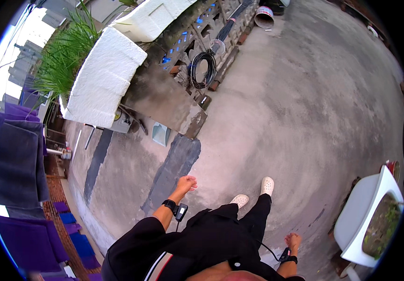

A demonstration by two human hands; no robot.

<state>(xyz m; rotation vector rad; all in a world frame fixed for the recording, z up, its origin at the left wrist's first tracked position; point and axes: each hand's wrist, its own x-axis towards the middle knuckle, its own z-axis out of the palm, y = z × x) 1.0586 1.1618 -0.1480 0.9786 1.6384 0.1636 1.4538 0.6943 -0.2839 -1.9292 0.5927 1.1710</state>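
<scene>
My left hand (187, 183) hangs over the concrete floor, its fingers curled together with nothing seen in them. Around that wrist sits a black strap with a small black device (181, 212) and a cable. Lower right, my right hand (293, 240) is held at my side, fingers folded in and nothing visible in it. Another strapped device (286, 255) with a cable is on the right wrist. Neither hand touches anything. Beyond the left hand, a pale dustpan (161, 134) stands by a concrete slab (164, 98). My feet wear white clogs (267, 186), one ahead of the other.
White foam planters (106, 77) with green plants stand upper left. A coiled black hose (202, 70) hangs by a latticed wall; a bucket (264, 18) lies beyond. At right is a white basin (362, 220) holding soil. Dark and purple cloths (14, 164) hang at left.
</scene>
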